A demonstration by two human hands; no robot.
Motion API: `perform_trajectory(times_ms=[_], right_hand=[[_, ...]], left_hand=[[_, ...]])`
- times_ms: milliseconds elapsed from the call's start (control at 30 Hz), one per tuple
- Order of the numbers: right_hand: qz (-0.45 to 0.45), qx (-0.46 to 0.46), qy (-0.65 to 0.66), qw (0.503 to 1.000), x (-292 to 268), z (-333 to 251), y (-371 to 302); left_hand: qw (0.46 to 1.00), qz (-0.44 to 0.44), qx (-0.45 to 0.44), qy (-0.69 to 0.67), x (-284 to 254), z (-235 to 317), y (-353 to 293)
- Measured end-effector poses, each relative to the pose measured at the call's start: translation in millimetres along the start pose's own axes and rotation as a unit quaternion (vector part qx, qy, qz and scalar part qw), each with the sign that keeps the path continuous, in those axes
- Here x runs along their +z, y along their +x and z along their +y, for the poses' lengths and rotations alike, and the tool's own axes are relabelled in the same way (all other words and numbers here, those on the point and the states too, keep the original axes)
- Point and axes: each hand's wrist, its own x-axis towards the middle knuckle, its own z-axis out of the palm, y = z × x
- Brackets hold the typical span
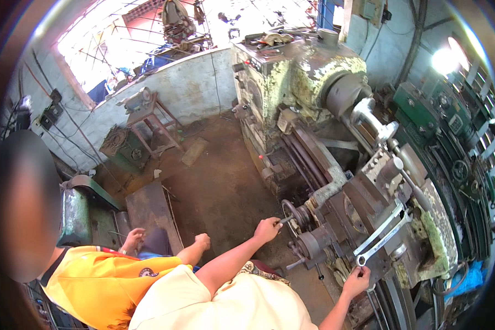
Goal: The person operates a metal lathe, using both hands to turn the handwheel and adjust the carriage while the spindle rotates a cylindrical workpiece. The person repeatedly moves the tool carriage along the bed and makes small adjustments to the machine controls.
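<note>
Left hand (268, 230) on handwheel handle (285, 219), right hand (356, 281) on wrench (385, 237); items (276, 39) atop headstock (313, 58).

No legible lettering or numbers.

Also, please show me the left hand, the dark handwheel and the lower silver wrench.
Left hand (267, 230), head view: middle of the hand.
Dark handwheel (300, 216), head view: near its hub.
Lower silver wrench (385, 238), head view: middle of its shaft.
</note>
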Motion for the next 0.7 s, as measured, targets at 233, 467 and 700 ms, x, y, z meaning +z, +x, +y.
perform_trajectory(times_ms=[233,467,700], right_hand=[[0.01,0.02,0.019,1.0,2,4,-1],[0.033,0.031,0.019,0.999,5,2,-1],[0.007,0.062,-0.033,0.998,6,-4,3]], left_hand=[[0.999,0.016,0.033,-0.013,4,-9,4],[0.999,-0.037,0.008,-0.022,4,-21,17],[0.995,-0.095,0.019,-0.021,-7,-23,25]])
